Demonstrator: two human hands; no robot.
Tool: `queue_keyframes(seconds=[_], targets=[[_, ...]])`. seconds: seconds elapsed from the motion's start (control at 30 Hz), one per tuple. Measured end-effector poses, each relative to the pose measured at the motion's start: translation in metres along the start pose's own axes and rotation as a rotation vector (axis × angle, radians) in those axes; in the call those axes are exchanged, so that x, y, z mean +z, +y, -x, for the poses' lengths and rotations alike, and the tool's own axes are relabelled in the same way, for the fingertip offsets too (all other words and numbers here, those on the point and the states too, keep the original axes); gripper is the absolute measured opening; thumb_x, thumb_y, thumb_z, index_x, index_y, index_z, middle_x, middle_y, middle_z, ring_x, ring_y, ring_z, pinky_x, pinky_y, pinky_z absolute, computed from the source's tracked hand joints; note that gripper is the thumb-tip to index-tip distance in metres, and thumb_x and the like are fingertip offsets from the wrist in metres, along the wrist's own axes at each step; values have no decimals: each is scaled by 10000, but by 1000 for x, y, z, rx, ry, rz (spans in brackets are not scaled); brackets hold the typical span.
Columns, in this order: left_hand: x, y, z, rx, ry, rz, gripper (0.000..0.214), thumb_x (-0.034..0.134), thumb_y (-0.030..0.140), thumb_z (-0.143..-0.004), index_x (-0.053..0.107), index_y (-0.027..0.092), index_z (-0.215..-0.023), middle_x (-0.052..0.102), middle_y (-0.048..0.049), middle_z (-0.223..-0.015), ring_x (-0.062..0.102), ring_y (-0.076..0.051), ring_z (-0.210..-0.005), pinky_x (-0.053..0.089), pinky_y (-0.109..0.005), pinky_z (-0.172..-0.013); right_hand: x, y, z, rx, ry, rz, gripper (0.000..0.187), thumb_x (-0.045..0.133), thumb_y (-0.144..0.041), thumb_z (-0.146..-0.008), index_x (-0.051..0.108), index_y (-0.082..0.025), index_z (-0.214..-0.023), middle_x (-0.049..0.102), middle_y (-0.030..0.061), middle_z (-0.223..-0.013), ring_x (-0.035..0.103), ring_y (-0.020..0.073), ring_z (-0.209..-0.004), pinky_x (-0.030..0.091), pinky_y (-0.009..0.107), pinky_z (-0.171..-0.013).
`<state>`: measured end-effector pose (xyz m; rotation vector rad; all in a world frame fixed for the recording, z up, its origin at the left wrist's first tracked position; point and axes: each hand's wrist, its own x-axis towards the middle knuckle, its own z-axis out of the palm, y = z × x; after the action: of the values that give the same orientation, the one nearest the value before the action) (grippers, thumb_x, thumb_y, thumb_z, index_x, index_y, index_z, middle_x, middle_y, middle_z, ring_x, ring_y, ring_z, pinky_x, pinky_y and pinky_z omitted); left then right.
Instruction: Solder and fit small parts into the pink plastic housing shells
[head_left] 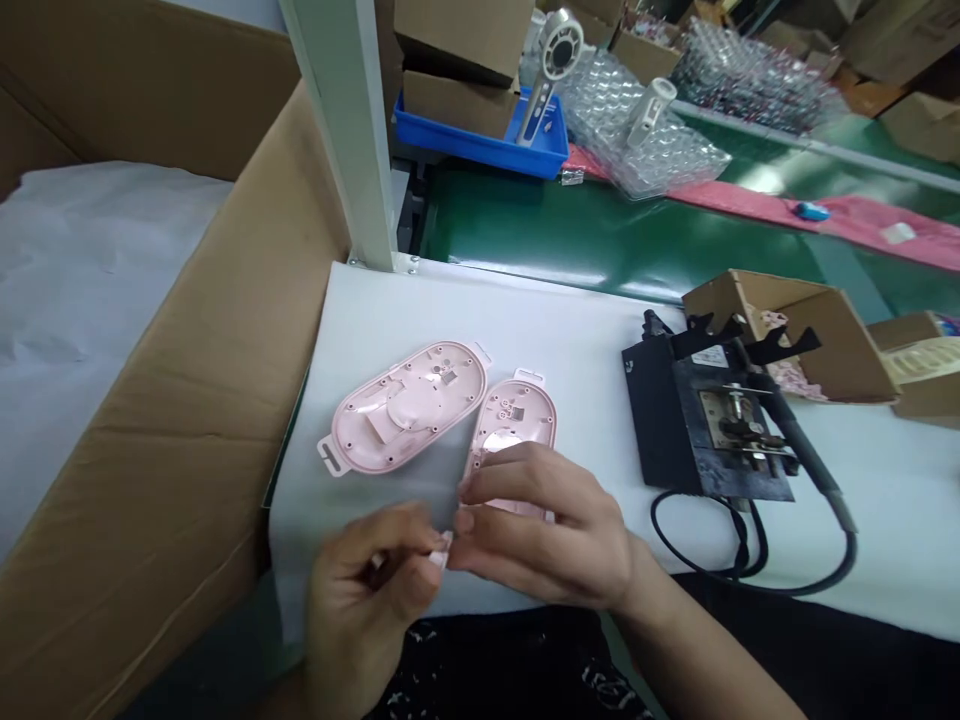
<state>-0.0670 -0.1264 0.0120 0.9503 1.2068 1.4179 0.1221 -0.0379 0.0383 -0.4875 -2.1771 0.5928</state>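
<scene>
My left hand [379,585] pinches a small pale pink plastic piece [442,550] between thumb and forefinger, close to the table's front edge. Right beside it, the fingertips of my right hand [551,520] are drawn together; what lies between them, if anything, is hidden. Under and behind that hand lies a pink plastic shell [517,410], its lower part covered by my fingers. A second pink shell [412,408], a long oval with a slotted tab at each end, rests to its left. Both show their inner sides, with small screw posts.
A black soldering-iron-like tool on a black stand [690,420] with a looped cable is on the right. Behind it, a cardboard box [847,340] holds small pink parts. A large carton [187,330] flanks the left; a green conveyor [540,225] and blue tray [480,143] are beyond.
</scene>
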Motion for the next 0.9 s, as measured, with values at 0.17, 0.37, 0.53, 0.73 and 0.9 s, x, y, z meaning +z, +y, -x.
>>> queue_keyframes(seconds=[0.17, 0.37, 0.53, 0.73, 0.9], targets=[[40, 14, -23, -170, -30, 458, 173, 839, 455, -797, 782, 292, -784, 637, 20, -654, 520, -71, -597, 505, -176, -601, -1, -9, -8, -50, 145, 165, 355, 669, -69, -919, 640, -108, -1270, 753, 131, -1110, 723, 210, -1058, 680, 359, -834], [39, 15, -40, -95, 41, 330, 261, 800, 529, -817, 769, 277, -758, 576, 23, -609, 497, -73, -589, 475, -174, -579, -6, -7, -16, -63, 50, 154, 299, 668, -54, -926, 659, -100, -1220, 758, 133, -1119, 721, 204, -1078, 668, 352, -841], [20, 8, -58, 7, 56, 126, 159, 773, 445, -870, 792, 287, -867, 663, 7, -711, 560, -109, -657, 476, -224, -618, -2, 14, -28, -54, 62, 223, 317, 734, -46, -876, 682, -118, -1179, 760, 103, -1069, 718, 187, -972, 628, 337, -793], [-1, 15, -104, 510, 56, -937, 193, 600, 268, -989, 776, 199, -1026, 746, -36, -862, 617, -168, -735, 470, -309, -701, 0, 72, -50, 68, -93, 475, 148, 604, -155, -993, 732, -202, -1049, 755, 49, -993, 632, 192, -885, 517, 366, -786], [-6, 0, -123, 547, -70, -1230, 224, 545, 215, -997, 758, 165, -1045, 693, -68, -838, 599, -241, -819, 441, -374, -737, 12, 97, -49, 162, -271, 532, 167, 623, -183, -991, 745, -257, -1078, 754, 24, -1112, 590, 220, -989, 436, 390, -859]])
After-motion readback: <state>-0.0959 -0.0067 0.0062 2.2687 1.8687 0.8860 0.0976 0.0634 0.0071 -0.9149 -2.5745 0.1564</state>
